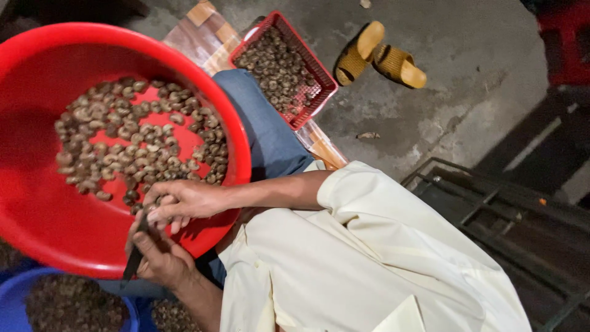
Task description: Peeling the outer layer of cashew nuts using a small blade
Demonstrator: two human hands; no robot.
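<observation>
A red basin sits tilted on the person's lap, its rim just beside the blue-jeaned knee. Beyond the knee a red basket full of brown nuts rests on a patterned mat, and a pair of yellow sandals lies on the concrete floor well apart from it. At the lower left a blue tub holds dark shell scraps, partly hidden under the basin. A dark metal frame stands at the right. The cream sleeve and shirt fill the foreground and cover the lap below the basin.

One hand, whose forearm comes from the cream sleeve, reaches over the basin's near rim, fingers curled and pinched together on something small at their tips; which piece it is cannot be told. The other hand, just below and touching it, is closed round a dark knife whose blade points down and left past the rim.

The nuts lie in a loose heap on the basin's floor, mottled grey-brown and curved, some pale, with bare red showing between them near the top
</observation>
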